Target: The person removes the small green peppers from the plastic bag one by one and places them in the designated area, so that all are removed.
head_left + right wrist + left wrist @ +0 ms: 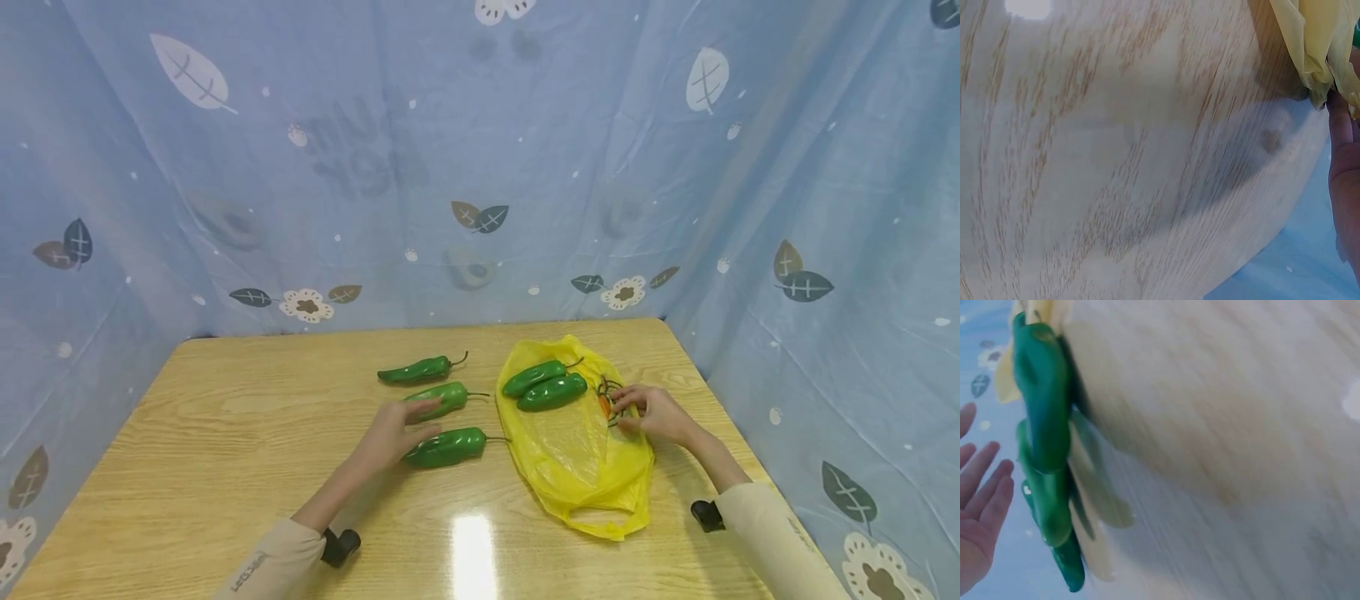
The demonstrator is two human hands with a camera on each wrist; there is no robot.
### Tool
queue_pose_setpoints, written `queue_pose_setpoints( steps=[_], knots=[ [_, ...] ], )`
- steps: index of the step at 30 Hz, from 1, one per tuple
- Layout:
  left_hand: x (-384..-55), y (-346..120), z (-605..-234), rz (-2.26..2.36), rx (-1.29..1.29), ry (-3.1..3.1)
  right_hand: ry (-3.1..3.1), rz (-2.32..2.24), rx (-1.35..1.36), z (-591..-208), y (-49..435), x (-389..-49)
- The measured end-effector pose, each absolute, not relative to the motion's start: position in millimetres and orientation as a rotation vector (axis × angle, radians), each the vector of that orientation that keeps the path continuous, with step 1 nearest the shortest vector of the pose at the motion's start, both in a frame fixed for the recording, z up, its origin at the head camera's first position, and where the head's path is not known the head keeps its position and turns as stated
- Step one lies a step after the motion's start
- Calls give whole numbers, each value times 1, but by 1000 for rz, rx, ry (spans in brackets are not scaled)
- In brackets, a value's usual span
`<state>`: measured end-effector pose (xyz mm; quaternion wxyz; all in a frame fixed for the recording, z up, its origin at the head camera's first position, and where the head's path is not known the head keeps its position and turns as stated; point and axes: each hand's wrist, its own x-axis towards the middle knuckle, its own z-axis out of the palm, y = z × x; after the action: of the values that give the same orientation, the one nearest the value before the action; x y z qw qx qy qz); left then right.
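Note:
My left hand reaches over two large green peppers, its fingers extended and spread. One, the middle green pepper, is partly hidden by its fingertips; the nearer green pepper lies by the thumb. In the left wrist view the hand is beside the row of peppers. My right hand is over the yellow plastic bag, fingers bent at a small bunch of thin-stemmed chillies, one an orange chilli. I cannot tell whether it grips them. In the right wrist view, the bag hides its fingertips.
Two large green peppers lie on the upper part of the bag. A slimmer green pepper lies farther back on the wooden table. Patterned blue curtains enclose the back and sides.

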<state>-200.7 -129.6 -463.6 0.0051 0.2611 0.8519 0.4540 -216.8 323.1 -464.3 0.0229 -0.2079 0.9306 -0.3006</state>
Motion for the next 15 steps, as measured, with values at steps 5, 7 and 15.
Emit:
queue_pose_setpoints(
  steps=[5, 7, 15],
  knots=[
    [-205, -121, -458, 1558, 815, 2653, 2877, -947, -636, -465, 323, -215],
    [-204, -118, -455, 1595, 784, 2635, 2883, -934, -643, -464, 323, -216],
    [-196, -104, -447, 1709, 724, 2520, 2889, -911, -636, -463, 323, -217]
  ],
)
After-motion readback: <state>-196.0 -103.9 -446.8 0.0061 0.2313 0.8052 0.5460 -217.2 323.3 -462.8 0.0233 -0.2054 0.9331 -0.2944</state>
